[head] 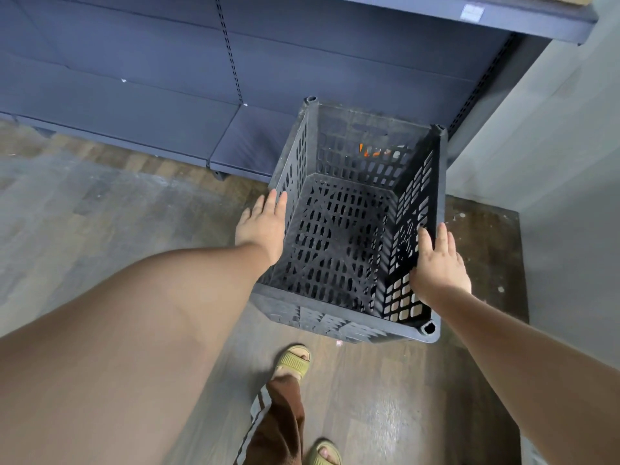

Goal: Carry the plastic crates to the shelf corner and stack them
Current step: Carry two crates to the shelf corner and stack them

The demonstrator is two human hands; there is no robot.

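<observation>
Head view, the only one I have. Black plastic crate [349, 223] sits right of frame centre, open top toward the camera, in the corner where the dark blue shelf [167, 105] meets the grey wall [553, 146] at the right. Whether another crate lies under it I cannot tell; through the slotted walls and floor I see only dark gaps. Something orange [364, 150] shows through the far wall's slots, too small to identify.

Left hand [261, 226] lies flat against the crate's left rim, fingers [280, 203] straight and close together, not curled around anything. Right hand [439, 266] rests on the right wall's top edge, fingers spread slightly, palm down; its underside is hidden, so contact beneath is unclear.

Lower centre: one brown trouser leg [278, 424] and two pale green sandals [292, 360], the lower one cut off by the frame edge. Wooden floor [100, 209] at left is blurred. A label [472, 12] on the upper shelf edge is unreadable.
</observation>
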